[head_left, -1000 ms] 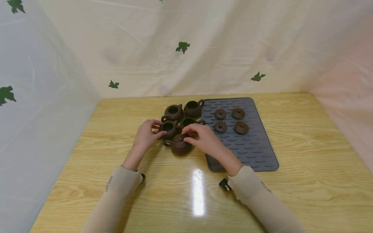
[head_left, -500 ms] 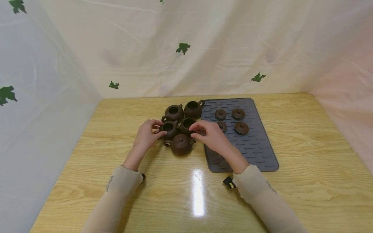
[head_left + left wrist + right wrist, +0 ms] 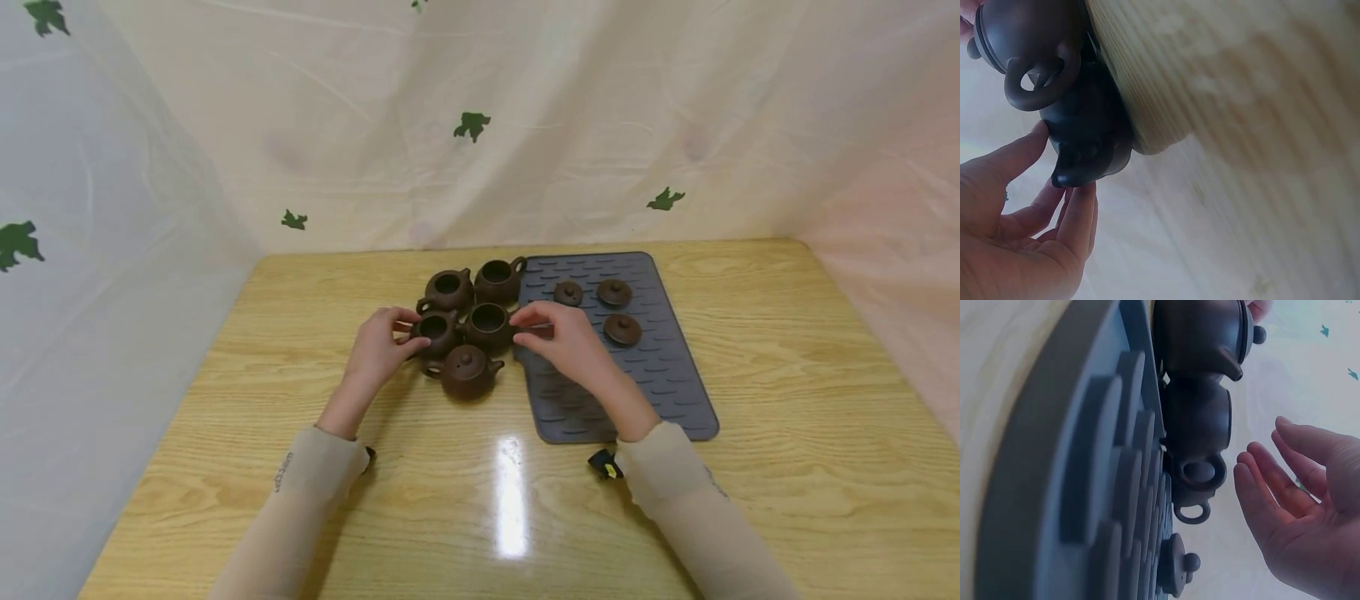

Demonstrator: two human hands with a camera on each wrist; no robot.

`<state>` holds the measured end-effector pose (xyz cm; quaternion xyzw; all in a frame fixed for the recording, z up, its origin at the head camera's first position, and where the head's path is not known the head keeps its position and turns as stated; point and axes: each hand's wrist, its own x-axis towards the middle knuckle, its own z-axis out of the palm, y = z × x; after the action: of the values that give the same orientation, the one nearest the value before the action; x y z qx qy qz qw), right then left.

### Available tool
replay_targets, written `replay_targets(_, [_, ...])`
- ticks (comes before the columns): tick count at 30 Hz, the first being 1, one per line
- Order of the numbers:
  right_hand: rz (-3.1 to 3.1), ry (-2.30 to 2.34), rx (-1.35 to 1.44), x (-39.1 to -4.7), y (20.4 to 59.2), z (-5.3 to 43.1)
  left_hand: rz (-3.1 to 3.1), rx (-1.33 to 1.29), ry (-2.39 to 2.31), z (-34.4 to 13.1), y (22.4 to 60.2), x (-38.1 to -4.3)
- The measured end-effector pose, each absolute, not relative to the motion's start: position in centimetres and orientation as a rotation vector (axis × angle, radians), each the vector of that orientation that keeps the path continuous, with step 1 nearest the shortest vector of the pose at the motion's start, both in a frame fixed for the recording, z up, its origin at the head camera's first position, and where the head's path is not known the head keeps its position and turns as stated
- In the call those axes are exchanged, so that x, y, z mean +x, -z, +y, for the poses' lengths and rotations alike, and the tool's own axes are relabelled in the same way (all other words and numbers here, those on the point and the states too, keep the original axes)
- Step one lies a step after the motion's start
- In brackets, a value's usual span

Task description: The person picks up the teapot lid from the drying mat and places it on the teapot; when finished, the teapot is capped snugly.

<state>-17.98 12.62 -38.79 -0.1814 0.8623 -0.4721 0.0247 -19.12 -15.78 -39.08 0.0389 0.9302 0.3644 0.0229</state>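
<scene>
In the head view my left hand (image 3: pixel 381 348) holds a dark brown lidless teapot (image 3: pixel 435 337) between thumb and fingers. The left wrist view shows the thumb and fingertips against that teapot's body (image 3: pixel 1085 109). Just in front stands a teapot with its lid on (image 3: pixel 467 382), spout to the right. My right hand (image 3: pixel 564 340) hovers over the mat's left part, fingers loosely bent and holding nothing. It is nearest to a lidless teapot (image 3: pixel 489 335) in the middle, and the right wrist view shows a gap between the fingers and that teapot (image 3: pixel 1200 415).
Two more lidless teapots, one at back left (image 3: pixel 435 293) and one at back right (image 3: pixel 498 287), stand close behind. A grey ridged mat (image 3: pixel 630 392) bears loose lids, among them a back lid (image 3: pixel 568 293) and a right lid (image 3: pixel 622 330). Wooden table (image 3: pixel 420 492) surrounds them.
My right hand let go of the front teapot's lid, which stays on the teapot, and moved right over the mat, now covering one of the lids there. My left hand has kept its place.
</scene>
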Motion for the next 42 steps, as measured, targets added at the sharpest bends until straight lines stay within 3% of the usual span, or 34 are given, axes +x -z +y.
replay_targets(42, [2.871,1.314,-0.275,-19.9,40.2,17.9,2.872,0.117,-1.147,-15.7,39.3,-18.8])
